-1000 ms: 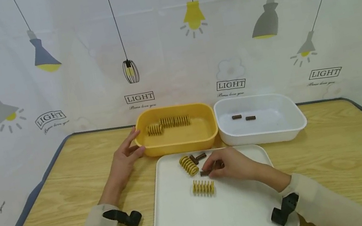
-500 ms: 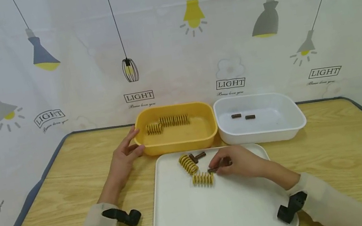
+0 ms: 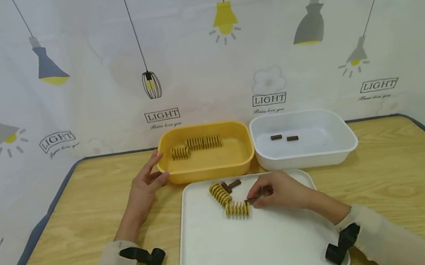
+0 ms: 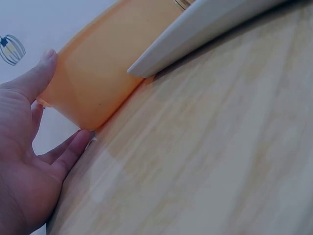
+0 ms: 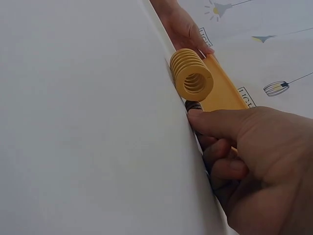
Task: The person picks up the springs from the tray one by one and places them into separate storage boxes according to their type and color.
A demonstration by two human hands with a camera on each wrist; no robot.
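Note:
My right hand (image 3: 283,190) pinches a small dark brown spring (image 3: 251,201) low over the white tray (image 3: 253,252). The spring's left end is beside a large yellow spring (image 3: 237,210); the right wrist view shows that yellow spring (image 5: 190,76) just beyond my thumb tip. Another large yellow spring (image 3: 220,194) lies tilted behind it, with two small dark springs (image 3: 235,183) close by. My left hand (image 3: 144,191) rests against the left end of the yellow bin (image 3: 211,173); in the left wrist view its thumb and fingers are spread at the bin's corner (image 4: 93,98).
Several yellow springs (image 3: 203,143) lie in the yellow bin. Right of it, touching or nearly so, is a white bin (image 3: 305,160) holding two small dark springs (image 3: 292,138). Both bins stand behind the tray on the wooden table (image 3: 397,176), before a printed curtain (image 3: 200,59).
My right hand has moved a little right with the small dark spring. The nearer yellow spring has shifted away from me, up against the tilted one. My left hand stays put.

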